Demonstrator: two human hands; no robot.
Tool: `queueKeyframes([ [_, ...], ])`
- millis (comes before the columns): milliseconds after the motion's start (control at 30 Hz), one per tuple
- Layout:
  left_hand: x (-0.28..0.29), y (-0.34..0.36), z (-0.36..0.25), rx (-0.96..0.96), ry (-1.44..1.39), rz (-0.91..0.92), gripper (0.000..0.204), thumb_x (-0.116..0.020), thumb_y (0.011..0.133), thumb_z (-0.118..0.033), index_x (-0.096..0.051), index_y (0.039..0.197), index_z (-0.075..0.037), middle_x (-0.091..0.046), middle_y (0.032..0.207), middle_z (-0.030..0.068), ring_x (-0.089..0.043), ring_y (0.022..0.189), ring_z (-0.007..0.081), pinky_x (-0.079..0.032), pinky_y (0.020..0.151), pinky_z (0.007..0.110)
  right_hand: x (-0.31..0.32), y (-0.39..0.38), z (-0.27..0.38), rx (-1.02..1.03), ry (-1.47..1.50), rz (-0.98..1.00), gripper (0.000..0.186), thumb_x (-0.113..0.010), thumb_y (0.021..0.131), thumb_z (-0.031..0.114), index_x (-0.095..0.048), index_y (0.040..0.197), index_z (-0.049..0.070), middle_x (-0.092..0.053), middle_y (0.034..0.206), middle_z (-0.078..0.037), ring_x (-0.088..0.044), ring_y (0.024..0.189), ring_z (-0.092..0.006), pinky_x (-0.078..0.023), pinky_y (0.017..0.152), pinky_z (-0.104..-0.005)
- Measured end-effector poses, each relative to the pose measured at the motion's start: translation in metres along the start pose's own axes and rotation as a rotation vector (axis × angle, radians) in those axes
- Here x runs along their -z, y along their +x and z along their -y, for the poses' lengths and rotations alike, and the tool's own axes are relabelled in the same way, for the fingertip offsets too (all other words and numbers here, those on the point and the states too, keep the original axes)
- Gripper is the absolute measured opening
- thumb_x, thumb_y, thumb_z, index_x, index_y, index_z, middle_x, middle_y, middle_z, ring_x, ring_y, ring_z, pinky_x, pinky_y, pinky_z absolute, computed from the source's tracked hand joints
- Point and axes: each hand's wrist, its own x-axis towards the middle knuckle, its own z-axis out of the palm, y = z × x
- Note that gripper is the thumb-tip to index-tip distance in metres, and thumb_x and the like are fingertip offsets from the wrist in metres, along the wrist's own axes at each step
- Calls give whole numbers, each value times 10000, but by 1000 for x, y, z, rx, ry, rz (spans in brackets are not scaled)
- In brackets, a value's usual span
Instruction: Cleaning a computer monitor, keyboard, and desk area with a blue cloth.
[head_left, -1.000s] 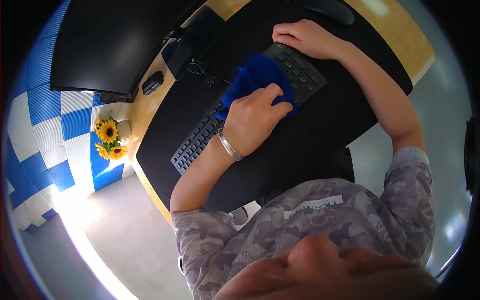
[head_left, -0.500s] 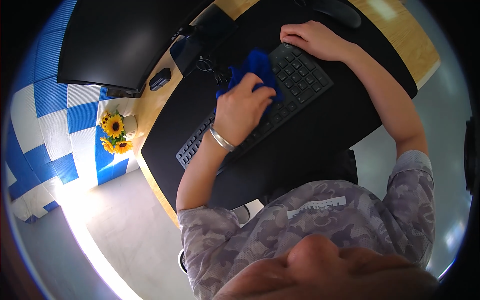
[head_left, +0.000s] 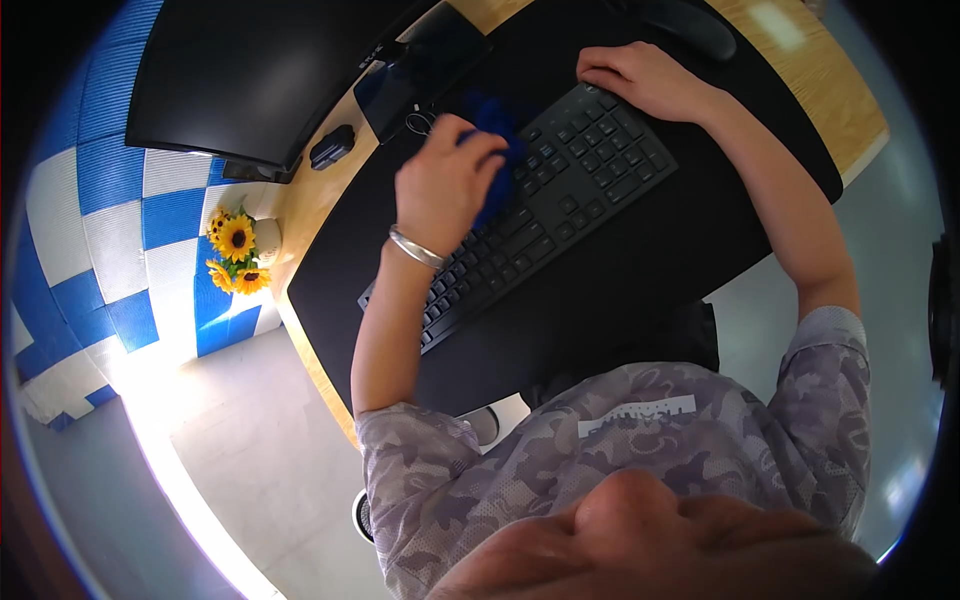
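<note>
My left hand (head_left: 447,185), a silver bracelet at its wrist, is closed on a crumpled blue cloth (head_left: 505,160). The cloth lies against the far edge of a black keyboard (head_left: 580,185), and the hand covers part of it. That keyboard sits at a slant on a black desk mat (head_left: 620,260). At its far right end my right hand (head_left: 645,82) is closed over the corner, with the fingertips curled and partly hidden.
A large black monitor (head_left: 250,80) stands at the far left, with a small black object (head_left: 331,148) beside its base. Sunflowers (head_left: 236,240) in a pale pot stand at the desk's left edge. A dark rounded object (head_left: 690,25) lies at the far right, and a thin cable (head_left: 420,120) near the cloth.
My left hand has moved left and away with the cloth, off the middle of the keyboard, so more keys show. My right hand stays at the keyboard's far right corner.
</note>
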Motion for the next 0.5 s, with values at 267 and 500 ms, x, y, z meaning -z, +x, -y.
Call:
queueKeyframes([
  [267, -3, -26, -33, -133, -85, 99, 163, -765, 821, -142, -737, 977, -181, -621, 1001, 26, -689, 731, 233, -569, 625, 331, -1, -1, -3, 5, 41, -9, 204, -521, 1031, 263, -614, 990, 87, -663, 820, -89, -653, 766, -284, -494, 715, -387],
  [500, -14, -2, 1, 22, 77, -56, 126, -745, 854, -184, -747, 980, -191, -625, 1039, 31, -691, 737, 253, -571, 637, 355, -2, 1, 1, 47, 52, -53, 186, -538, 1026, 233, -595, 975, 63, -640, 802, -103, -634, 743, -282, -479, 697, -375],
])
